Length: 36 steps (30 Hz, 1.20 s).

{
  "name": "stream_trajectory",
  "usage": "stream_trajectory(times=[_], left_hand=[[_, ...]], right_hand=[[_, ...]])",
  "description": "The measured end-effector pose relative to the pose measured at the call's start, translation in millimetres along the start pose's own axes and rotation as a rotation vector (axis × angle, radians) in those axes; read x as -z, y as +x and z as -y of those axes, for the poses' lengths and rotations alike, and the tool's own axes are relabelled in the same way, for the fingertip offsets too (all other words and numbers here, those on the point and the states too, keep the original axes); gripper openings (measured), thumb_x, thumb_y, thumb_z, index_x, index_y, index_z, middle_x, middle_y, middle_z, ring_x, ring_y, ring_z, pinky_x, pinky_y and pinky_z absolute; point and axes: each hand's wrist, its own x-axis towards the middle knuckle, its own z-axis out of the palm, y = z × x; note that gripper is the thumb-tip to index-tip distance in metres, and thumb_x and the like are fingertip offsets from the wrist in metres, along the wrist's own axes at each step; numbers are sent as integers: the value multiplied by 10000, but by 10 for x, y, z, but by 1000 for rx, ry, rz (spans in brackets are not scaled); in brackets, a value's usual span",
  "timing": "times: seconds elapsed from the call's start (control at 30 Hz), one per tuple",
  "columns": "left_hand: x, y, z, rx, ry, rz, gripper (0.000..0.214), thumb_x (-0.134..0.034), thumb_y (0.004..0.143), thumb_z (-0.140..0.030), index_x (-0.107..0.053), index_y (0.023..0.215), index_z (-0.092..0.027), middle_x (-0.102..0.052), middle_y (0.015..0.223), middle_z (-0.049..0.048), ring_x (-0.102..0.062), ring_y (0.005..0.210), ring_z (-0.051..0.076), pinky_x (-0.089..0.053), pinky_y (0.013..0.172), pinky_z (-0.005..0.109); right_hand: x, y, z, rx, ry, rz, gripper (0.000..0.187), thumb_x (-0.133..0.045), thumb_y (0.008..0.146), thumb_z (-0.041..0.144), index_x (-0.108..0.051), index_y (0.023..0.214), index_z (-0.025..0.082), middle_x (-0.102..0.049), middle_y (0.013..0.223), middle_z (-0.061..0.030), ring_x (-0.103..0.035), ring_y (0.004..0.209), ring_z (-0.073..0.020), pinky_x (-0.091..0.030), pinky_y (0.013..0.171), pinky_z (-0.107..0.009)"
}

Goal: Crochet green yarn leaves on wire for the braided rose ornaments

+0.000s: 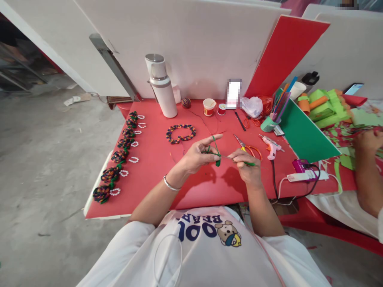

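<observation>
My left hand (pixel 197 153) pinches a small piece of green crochet (pixel 218 162) between thumb and fingers. Its index finger is stretched out, with green yarn (pixel 214 140) looped over it. In my right hand (pixel 247 165) is a crochet hook (pixel 249 163) with a green handle, its thin metal shaft reaching left to the green piece. Both hands are held above the red table, close together. Beyond them lies a ring of braided multicoloured yarn (pixel 171 138). Yarn rosettes (pixel 119 156) in dark mixed colours stand in a column on the left, with white bead loops (pixel 133 160) beside them.
A white flask (pixel 164 95), yarn ball (pixel 186 103), paper cup (pixel 209 107) and thread spool (pixel 222 109) line the back. Scissors (pixel 248 147), a pink glue gun (pixel 271 147), a pen cup (pixel 270 122) and a power strip (pixel 306 176) lie right. Another person's arm (pixel 368 171) rests far right.
</observation>
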Motion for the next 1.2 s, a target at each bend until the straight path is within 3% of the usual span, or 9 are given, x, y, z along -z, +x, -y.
stream_trajectory(times=[0.17, 0.43, 0.57, 0.7, 0.8, 1.0, 1.1, 1.2], left_hand=[[37, -1, -3, 68, -26, 51, 911, -862, 642, -158, -540, 1494, -170, -720, 734, 34, -561, 520, 84, -230, 450, 204], [85, -2, -72, 162, -27, 114, 911, -865, 624, -161, -558, 1482, -170, -708, 730, 36, -523, 484, 77, -183, 437, 214], [86, 2, -108, 160, -7, 143, 894, -854, 619, -158, -572, 1468, -157, -704, 731, 37, -523, 491, 79, -194, 436, 213], [92, 12, -106, 145, -15, 160, 862, -858, 620, -157, -597, 1441, -150, -699, 726, 30, -567, 526, 90, -245, 448, 205], [75, 34, -61, 90, 19, 141, 857, -869, 637, -172, -588, 1446, -141, -715, 728, 30, -589, 546, 93, -280, 456, 192], [-41, 85, 68, -112, 112, -6, 857, -891, 643, -203, -589, 1440, -116, -736, 701, 25, -654, 612, 120, -435, 568, 205], [-77, 87, 79, -165, 127, -86, 906, -911, 649, -260, -557, 1469, -104, -737, 697, 27, -642, 582, 119, -428, 546, 212], [-79, 84, 72, -192, 133, -110, 915, -922, 646, -275, -558, 1465, -93, -724, 681, 18, -653, 587, 128, -437, 545, 216]], right_hand=[[60, 38, 147, 52, -102, 135, 192, -883, 714, 519, -807, 740, 345, -811, 867, -22, -706, 821, -247, -536, 878, -490], [183, 155, 347, 51, -217, 336, 124, -919, 698, 387, -820, 769, 361, -827, 918, -13, -695, 844, -259, -515, 909, -518], [207, 193, 433, 64, -217, 374, 124, -919, 706, 371, -828, 780, 333, -828, 909, -36, -697, 839, -255, -519, 898, -502], [195, 194, 392, 7, -103, 303, 215, -953, 646, 416, -820, 735, 273, -815, 848, -71, -712, 809, -254, -538, 870, -486], [109, 138, 232, 35, -30, 242, 247, -893, 713, 504, -812, 767, 277, -805, 826, -53, -718, 792, -237, -574, 793, -448], [-215, -55, -121, 86, -9, -32, 244, -773, 845, 536, -795, 889, 297, -811, 950, -27, -739, 858, -205, -600, 737, -366], [-302, -91, -165, 151, -38, -153, 241, -776, 844, 531, -788, 889, 294, -809, 956, -28, -736, 906, -207, -589, 735, -348], [-313, -89, -151, 132, -42, -201, 313, -764, 831, 586, -770, 863, 275, -805, 937, -40, -729, 863, -204, -553, 633, -314]])
